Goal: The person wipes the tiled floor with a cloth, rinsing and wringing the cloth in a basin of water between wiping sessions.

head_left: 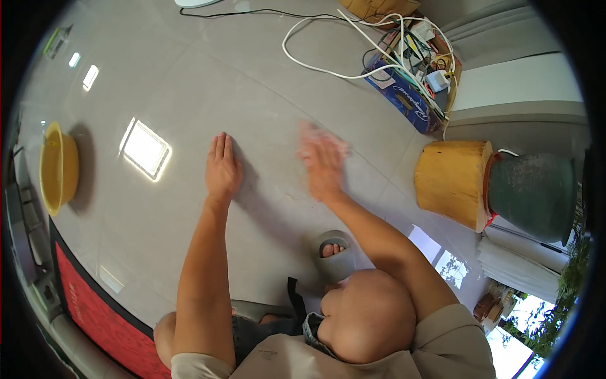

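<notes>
My left hand (pixel 223 169) lies on the grey tiled floor (pixel 265 95) with its fingers stretched out and holding nothing. To its right, my right hand (pixel 323 170) is smeared by motion. It presses a pinkish-white cloth (pixel 341 148) against the tiles. The cloth shows at the fingertips and along the sides of the fingers; the rest is hidden under the hand. A few small specks (pixel 288 196) lie on the floor between the two hands.
A yellow basin (pixel 60 169) stands at the far left, above a red mat (pixel 95 303). Far right, a blue box (pixel 404 98) holds tangled cables and plugs. Nearer are a wooden stump (pixel 451 183) and a dark green pot (pixel 533 196). My slippered foot (pixel 333 256) is close below my right hand.
</notes>
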The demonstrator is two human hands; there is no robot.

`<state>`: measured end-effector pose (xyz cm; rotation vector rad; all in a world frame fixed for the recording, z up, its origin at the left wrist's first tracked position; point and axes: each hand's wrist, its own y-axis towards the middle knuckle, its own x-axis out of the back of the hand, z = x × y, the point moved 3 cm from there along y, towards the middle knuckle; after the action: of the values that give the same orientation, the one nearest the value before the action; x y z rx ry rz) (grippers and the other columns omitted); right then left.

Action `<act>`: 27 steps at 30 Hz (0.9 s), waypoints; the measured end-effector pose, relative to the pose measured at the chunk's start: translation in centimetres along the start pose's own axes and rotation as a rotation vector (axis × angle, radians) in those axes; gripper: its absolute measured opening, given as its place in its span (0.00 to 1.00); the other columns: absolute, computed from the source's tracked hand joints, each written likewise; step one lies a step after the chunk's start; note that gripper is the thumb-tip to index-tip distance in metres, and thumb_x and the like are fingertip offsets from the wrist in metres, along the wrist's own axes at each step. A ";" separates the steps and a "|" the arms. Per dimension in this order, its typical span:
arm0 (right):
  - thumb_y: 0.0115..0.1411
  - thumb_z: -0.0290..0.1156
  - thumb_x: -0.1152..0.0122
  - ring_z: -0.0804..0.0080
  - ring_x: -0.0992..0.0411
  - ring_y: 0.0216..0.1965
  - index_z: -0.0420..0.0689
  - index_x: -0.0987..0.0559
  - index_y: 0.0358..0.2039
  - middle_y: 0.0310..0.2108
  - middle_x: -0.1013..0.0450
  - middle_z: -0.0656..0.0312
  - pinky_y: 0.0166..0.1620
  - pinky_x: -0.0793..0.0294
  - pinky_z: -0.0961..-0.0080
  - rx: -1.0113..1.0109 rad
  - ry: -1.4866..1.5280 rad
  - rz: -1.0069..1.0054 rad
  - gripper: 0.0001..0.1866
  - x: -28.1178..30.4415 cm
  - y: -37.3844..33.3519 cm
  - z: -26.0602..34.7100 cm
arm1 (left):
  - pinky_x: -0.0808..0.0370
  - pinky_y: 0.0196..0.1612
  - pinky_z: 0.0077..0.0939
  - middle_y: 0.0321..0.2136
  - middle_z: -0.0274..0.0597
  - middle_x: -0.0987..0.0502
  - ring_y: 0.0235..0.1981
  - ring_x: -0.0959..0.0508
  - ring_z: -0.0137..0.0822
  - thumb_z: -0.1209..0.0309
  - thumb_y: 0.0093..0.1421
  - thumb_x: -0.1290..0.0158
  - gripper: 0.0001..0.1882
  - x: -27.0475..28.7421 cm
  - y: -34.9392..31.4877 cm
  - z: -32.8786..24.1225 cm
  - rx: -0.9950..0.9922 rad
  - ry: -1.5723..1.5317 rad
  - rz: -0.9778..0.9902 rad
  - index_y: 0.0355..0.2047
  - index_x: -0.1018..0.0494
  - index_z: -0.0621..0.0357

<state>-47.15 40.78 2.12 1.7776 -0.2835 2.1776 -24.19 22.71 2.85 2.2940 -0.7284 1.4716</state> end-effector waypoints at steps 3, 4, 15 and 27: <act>0.75 0.40 0.49 0.49 0.48 0.78 0.47 0.37 0.76 0.76 0.42 0.51 0.78 0.53 0.49 -0.140 -0.017 -0.074 0.31 0.8 -0.6 -3.6 | 0.43 0.78 0.47 0.75 0.53 0.38 0.77 0.42 0.56 0.69 0.70 0.51 0.32 -0.8 0.0 -0.4 -0.054 0.025 -0.070 0.72 0.37 0.66; 0.75 0.40 0.49 0.49 0.48 0.78 0.47 0.37 0.76 0.76 0.42 0.51 0.78 0.53 0.49 -0.146 -0.022 -0.065 0.31 0.6 -0.3 -3.4 | 0.46 0.78 0.49 0.76 0.53 0.40 0.78 0.44 0.56 0.67 0.71 0.52 0.32 -1.0 -0.1 -0.6 -0.058 0.014 -0.084 0.73 0.38 0.66; 0.76 0.42 0.51 0.52 0.53 0.80 0.48 0.38 0.76 0.79 0.48 0.52 0.79 0.55 0.50 0.094 0.071 0.099 0.31 -0.1 6.2 0.7 | 0.47 0.78 0.49 0.77 0.47 0.42 0.79 0.46 0.50 0.65 0.72 0.53 0.32 0.2 0.9 0.0 0.040 -0.010 0.069 0.74 0.38 0.60; 0.76 0.43 0.51 0.48 0.52 0.79 0.48 0.38 0.76 0.78 0.46 0.50 0.78 0.56 0.48 -0.021 -0.043 -0.004 0.32 0.0 8.0 1.4 | 0.48 0.79 0.52 0.77 0.45 0.41 0.79 0.46 0.49 0.65 0.70 0.52 0.32 0.8 1.0 0.4 0.011 -0.032 0.110 0.73 0.37 0.59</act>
<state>-48.73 32.88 2.75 1.8143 -0.3108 2.1276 -24.17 21.51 3.44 2.3247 -0.8697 1.4923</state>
